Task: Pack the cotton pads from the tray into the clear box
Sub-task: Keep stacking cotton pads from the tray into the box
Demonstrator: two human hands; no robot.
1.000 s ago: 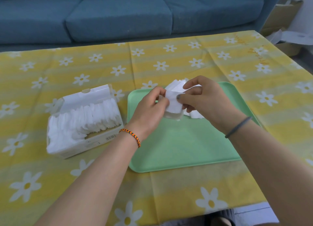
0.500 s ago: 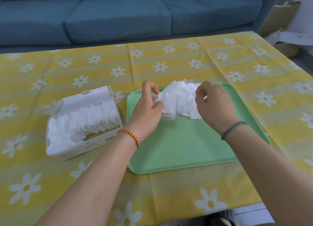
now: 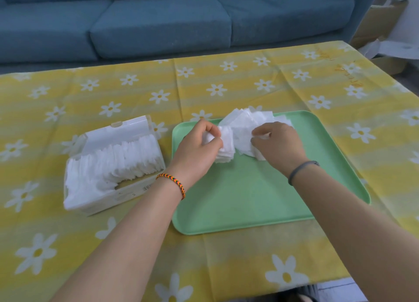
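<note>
L hand (image 3: 199, 143) pinches a small stack of cotton pads (image 3: 225, 147); R hand (image 3: 277, 143), fingers curled, has dropped onto the loose pile at the tray's (image 3: 249, 199) far end, gathering more. Box (image 3: 113, 165), left, nearly full.

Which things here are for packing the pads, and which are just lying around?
For the job: cotton pads, green tray, clear box, left hand, right hand.
Just there: blue sofa, flowered tablecloth, cardboard box.
</note>
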